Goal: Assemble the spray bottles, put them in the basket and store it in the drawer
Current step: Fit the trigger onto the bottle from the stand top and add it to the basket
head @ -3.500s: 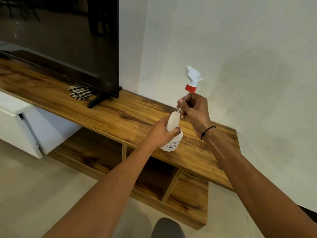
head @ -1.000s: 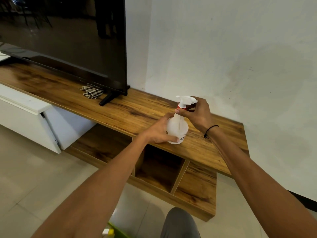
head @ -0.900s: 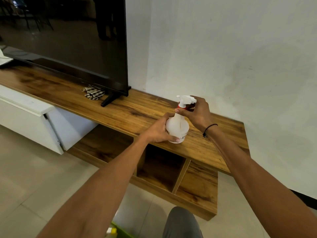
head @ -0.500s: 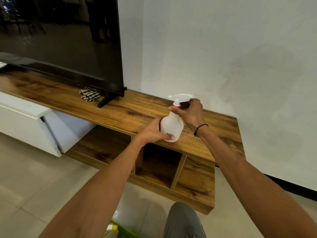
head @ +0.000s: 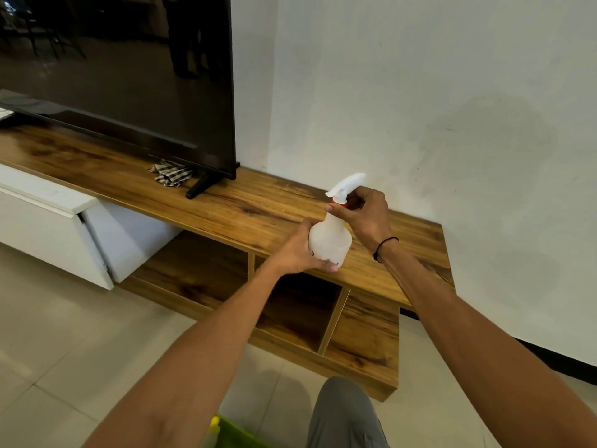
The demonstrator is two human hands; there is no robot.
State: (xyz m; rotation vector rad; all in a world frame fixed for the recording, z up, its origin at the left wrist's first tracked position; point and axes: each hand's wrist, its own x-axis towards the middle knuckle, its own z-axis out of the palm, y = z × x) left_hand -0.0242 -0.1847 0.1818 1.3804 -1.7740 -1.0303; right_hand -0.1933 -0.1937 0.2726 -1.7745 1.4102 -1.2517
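A white spray bottle point(head: 330, 241) is held just above the front edge of the wooden TV stand point(head: 245, 208). My left hand point(head: 295, 250) wraps its round body from the left and underneath. My right hand point(head: 365, 215) pinches the red collar under the white trigger head point(head: 347, 184), which sits on the bottle's neck and points left. At the bottom edge of the view a green basket point(head: 232, 436) shows, with a yellow-topped item point(head: 214, 425) in it. A white drawer point(head: 48, 221) stands pulled out of the stand at the left.
A large black TV point(head: 129, 76) stands on the stand, its foot point(head: 203, 185) near a checked cloth point(head: 171, 174). Open wooden shelves point(head: 300, 312) lie below the top. My grey-clad knee point(head: 342, 412) is at the bottom. A white wall lies behind and tiled floor below.
The trigger head went from raised above the bottle, its tube in the neck, down onto the neck. Over the last second the bottle has lifted slightly and the head has turned.
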